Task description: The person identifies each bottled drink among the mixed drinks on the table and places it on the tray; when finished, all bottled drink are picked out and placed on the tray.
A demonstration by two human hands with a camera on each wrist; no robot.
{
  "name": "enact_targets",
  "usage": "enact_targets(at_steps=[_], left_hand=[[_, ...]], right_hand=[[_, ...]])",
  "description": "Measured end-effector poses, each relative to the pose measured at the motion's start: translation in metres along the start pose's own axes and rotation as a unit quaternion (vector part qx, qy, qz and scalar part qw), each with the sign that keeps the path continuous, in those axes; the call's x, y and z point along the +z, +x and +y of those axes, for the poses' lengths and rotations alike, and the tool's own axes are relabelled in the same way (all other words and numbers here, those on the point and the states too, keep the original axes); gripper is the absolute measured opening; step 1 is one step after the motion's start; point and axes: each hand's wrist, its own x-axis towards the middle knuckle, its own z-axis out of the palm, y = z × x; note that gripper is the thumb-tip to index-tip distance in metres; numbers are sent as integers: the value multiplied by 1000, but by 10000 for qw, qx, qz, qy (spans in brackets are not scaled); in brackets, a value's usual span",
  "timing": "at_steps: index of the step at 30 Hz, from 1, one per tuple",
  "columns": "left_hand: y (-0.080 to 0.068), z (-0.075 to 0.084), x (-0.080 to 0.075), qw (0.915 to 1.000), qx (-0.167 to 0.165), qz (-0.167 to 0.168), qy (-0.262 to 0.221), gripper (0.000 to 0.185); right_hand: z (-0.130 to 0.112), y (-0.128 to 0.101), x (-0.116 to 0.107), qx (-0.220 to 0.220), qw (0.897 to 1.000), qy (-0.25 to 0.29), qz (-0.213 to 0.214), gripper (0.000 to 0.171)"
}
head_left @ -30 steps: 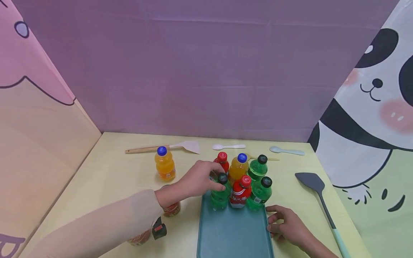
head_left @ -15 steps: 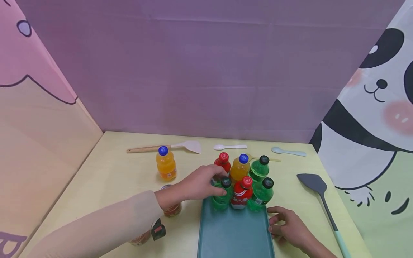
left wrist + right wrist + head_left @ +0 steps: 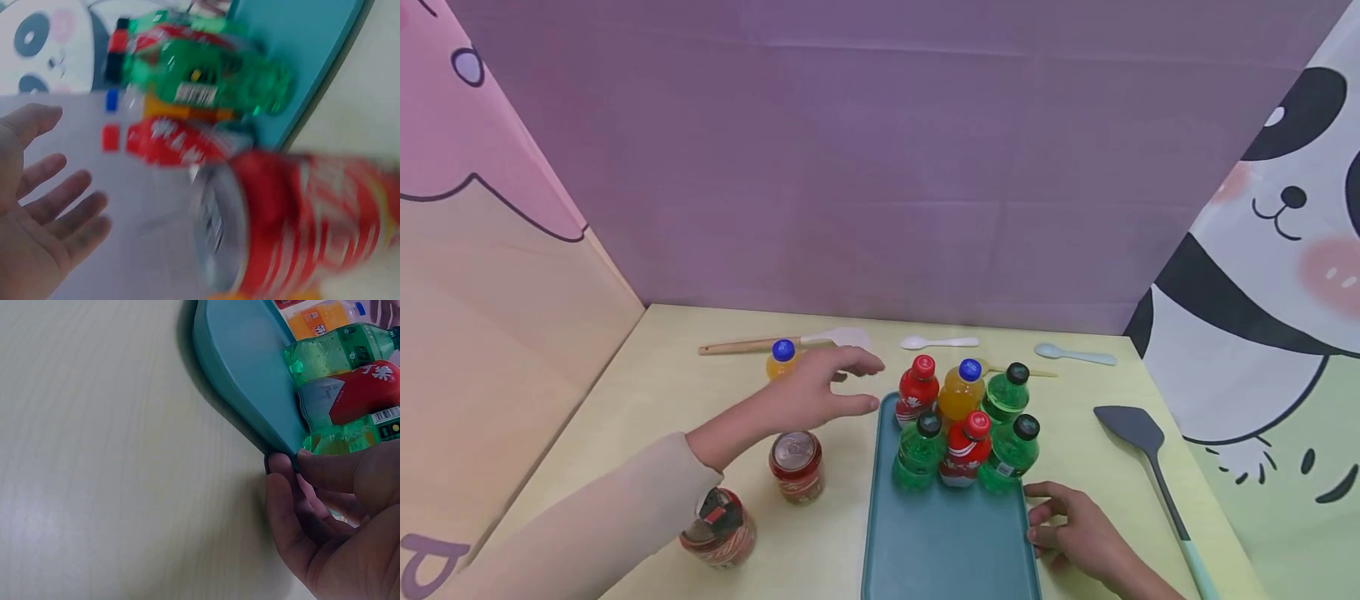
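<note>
My left hand (image 3: 808,387) is in the air left of the tray, fingers spread and nothing in them. It partly covers an orange drink bottle (image 3: 781,360) with a blue cap. On the far half of the teal tray (image 3: 951,546), bottles stand in two rows. The near row has a green bottle (image 3: 919,454), a red bottle (image 3: 966,450) and another green bottle (image 3: 1011,454). Behind them are a red bottle (image 3: 917,392), an orange bottle (image 3: 961,392) and a green bottle (image 3: 1006,393). My right hand (image 3: 337,506) pinches the tray's right rim between thumb and fingers.
Two red drink cans stand left of the tray: one can (image 3: 796,468) below my left hand, another can (image 3: 730,546) under the left wrist. A white spatula (image 3: 737,346), a white spoon (image 3: 940,342) and a pale blue spoon (image 3: 1075,355) line the back. A grey turner (image 3: 1138,433) lies right.
The left hand has let go of the near-left green bottle, now standing on the tray, and has moved left and up, uncovering the cans. The right hand stays at the tray's rim.
</note>
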Motion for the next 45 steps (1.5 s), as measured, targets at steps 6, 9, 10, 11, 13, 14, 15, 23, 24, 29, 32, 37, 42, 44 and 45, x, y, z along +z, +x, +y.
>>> enact_targets(at_steps=[6, 9, 10, 11, 13, 14, 15, 23, 24, 29, 32, 37, 42, 44, 45], left_hand=[[-10, -17, -33, 9965, -565, 582, 209, 49], [-14, -29, -43, 9938, -865, 652, 231, 54], [-16, -34, -46, 9931, -928, 671, 236, 56], [-17, -38, -48, 9927, -960, 694, 223, 57], [-19, -47, -51, 9923, -982, 725, 193, 59], [-19, -51, -52, 9924, -972, 732, 165, 59], [-19, -55, -53, 9926, -957, 732, 136, 59], [-19, -83, -56, 9908, -1254, 501, -80, 62], [-19, -85, -56, 9904, -1292, 474, -96, 62], [-21, -98, -54, 9881, -1476, 393, -208, 58], [-22, -101, -53, 9868, -1534, 422, -317, 52], [-23, -101, -53, 9863, -1550, 448, -344, 45], [-22, -102, -53, 9860, -1571, 386, -396, 43], [-21, -102, -54, 9865, -1545, 389, -386, 42], [-21, -101, -54, 9867, -1534, 397, -360, 41]], right_hand=[[-1, -1, -1, -66, 10000, 3, -13, 58], [-2, -2, -1, -88, 10000, -10, -19, 58], [-2, -2, -1, -84, 10000, -17, -21, 58], [-2, -2, -1, -69, 10000, -18, -19, 57], [-2, -1, -1, -36, 10000, -33, -11, 57], [-2, -1, -1, -29, 10000, -33, -11, 57], [-1, -1, -1, -27, 10000, -31, -6, 57], [1, 2, 0, -50, 10000, -28, -2, 57], [1, 2, 0, -44, 10000, -46, 4, 57], [0, 2, 0, -58, 10000, -62, 12, 57], [0, 1, -1, -94, 9999, -44, -3, 57], [-1, 1, 0, -59, 10000, -33, -7, 56], [-3, 0, 0, 41, 10000, -39, -18, 56], [-3, 0, 0, 57, 10000, -56, -11, 56], [-3, 0, 0, 65, 10000, -64, -5, 56]])
